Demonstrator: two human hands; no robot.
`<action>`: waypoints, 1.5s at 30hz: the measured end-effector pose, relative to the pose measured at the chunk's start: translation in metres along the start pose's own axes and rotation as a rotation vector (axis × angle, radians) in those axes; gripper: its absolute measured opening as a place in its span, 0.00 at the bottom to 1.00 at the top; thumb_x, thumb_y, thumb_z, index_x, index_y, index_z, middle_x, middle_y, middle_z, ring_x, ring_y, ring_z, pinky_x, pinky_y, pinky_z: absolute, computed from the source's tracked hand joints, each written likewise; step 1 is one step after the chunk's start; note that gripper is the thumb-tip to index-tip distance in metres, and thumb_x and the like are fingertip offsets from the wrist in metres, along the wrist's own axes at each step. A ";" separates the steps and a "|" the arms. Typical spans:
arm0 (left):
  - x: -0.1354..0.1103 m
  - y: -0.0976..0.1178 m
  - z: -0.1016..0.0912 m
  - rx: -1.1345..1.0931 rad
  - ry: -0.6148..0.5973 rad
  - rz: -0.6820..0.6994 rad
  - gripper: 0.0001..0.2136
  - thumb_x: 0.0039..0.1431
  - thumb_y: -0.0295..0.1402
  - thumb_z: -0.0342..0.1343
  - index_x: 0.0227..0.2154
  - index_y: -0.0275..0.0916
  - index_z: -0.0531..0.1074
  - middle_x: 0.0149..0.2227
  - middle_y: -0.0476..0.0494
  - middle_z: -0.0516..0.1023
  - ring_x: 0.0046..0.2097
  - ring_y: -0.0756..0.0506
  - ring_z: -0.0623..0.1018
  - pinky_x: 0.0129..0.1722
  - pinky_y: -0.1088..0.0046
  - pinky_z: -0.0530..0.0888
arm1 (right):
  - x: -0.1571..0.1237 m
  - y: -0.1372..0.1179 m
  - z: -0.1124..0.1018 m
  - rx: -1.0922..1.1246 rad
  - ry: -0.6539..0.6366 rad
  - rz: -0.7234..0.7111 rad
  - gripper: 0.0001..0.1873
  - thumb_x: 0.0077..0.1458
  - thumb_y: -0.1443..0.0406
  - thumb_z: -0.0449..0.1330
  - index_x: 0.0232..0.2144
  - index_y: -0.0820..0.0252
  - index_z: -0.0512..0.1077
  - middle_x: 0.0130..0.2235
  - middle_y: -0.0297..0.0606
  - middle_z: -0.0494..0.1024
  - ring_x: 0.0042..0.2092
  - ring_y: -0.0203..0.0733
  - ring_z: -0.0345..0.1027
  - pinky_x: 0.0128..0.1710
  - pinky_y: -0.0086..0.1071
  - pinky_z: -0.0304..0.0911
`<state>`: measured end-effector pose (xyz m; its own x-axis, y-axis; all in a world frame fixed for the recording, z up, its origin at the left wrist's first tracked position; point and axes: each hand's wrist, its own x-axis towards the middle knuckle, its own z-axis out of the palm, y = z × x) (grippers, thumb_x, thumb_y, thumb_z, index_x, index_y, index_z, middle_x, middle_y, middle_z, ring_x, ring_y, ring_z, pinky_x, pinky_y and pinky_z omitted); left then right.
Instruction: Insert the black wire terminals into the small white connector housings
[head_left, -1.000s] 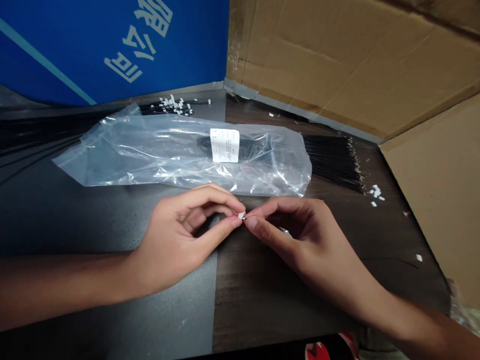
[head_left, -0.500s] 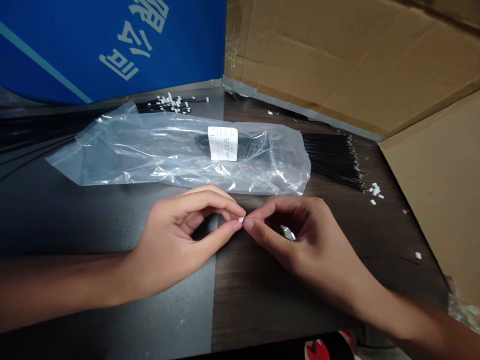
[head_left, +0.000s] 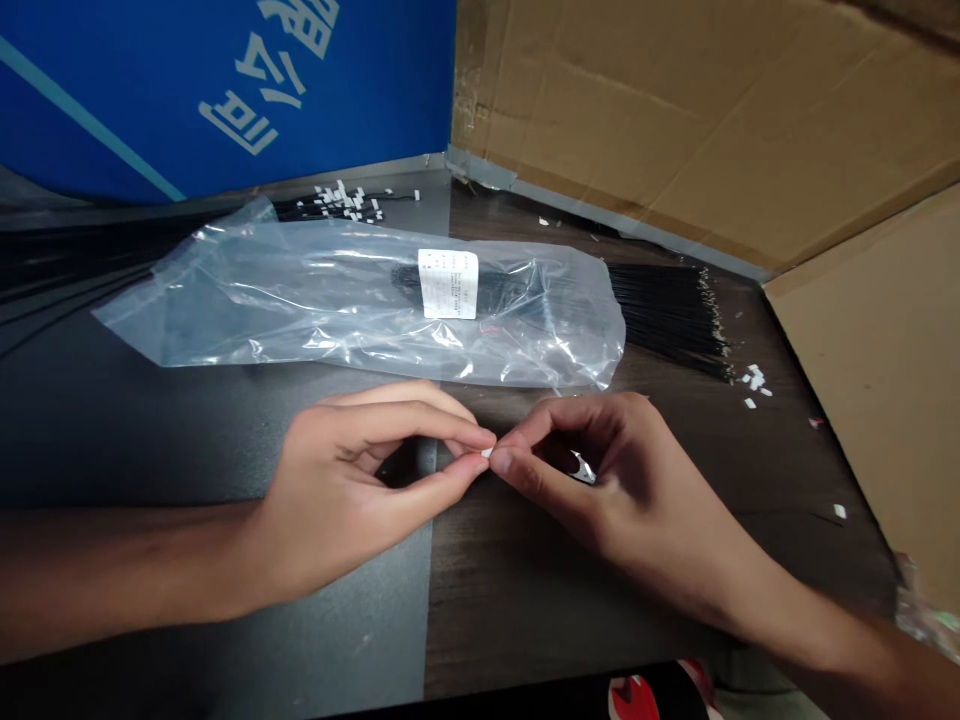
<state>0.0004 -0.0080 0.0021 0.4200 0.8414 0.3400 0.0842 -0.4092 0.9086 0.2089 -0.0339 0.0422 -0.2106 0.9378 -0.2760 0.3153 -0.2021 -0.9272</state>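
Note:
Near the middle of the table my left hand (head_left: 367,490) pinches a small white plastic connector (head_left: 487,453) between thumb and index finger. My right hand (head_left: 600,465) meets it fingertip to fingertip, thumb and index pinched together against the connector's right side. Whatever lies inside the right pinch is hidden by the fingers. A silvery scrap (head_left: 582,467) shows through the gap of the right hand. Behind both hands lies a clear plastic bag (head_left: 337,300) with a white label (head_left: 448,284), and a bundle of thin black wires (head_left: 664,310) sticks out of its right end.
Loose white connectors (head_left: 755,379) lie to the right of the wires. Another white piece (head_left: 840,511) is near the table's right edge, by a thin dark wire. At the back left are black wires with white connectors (head_left: 341,200). Blue board (head_left: 360,90) and cardboard (head_left: 675,120) wall the back.
My fingertips have closed in on each other, and the white connector has shifted slightly right and down. Less of the thin wire beyond my right wrist shows.

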 end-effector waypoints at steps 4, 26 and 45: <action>-0.001 -0.003 0.000 -0.002 0.022 0.003 0.10 0.59 0.17 0.68 0.38 0.39 0.85 0.37 0.47 0.86 0.38 0.50 0.85 0.40 0.77 0.82 | 0.005 0.002 -0.001 0.014 0.007 -0.029 0.04 0.57 0.66 0.71 0.30 0.61 0.84 0.31 0.38 0.86 0.31 0.38 0.73 0.28 0.28 0.64; 0.003 -0.002 0.002 -0.114 0.055 -0.084 0.08 0.59 0.19 0.67 0.36 0.40 0.85 0.37 0.48 0.86 0.39 0.50 0.86 0.41 0.81 0.83 | 0.002 0.006 0.005 0.016 -0.003 -0.120 0.05 0.61 0.71 0.65 0.33 0.60 0.76 0.31 0.27 0.76 0.34 0.31 0.68 0.34 0.24 0.63; 0.002 -0.002 0.002 -0.060 0.037 0.001 0.10 0.59 0.17 0.66 0.37 0.38 0.84 0.37 0.46 0.86 0.38 0.49 0.86 0.41 0.78 0.83 | -0.003 0.010 0.013 0.055 0.033 -0.182 0.06 0.65 0.70 0.62 0.33 0.58 0.73 0.33 0.27 0.76 0.36 0.32 0.69 0.37 0.25 0.63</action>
<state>0.0023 -0.0066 0.0007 0.3859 0.8540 0.3491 0.0288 -0.3893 0.9206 0.2005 -0.0423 0.0301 -0.2285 0.9689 -0.0945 0.2237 -0.0422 -0.9737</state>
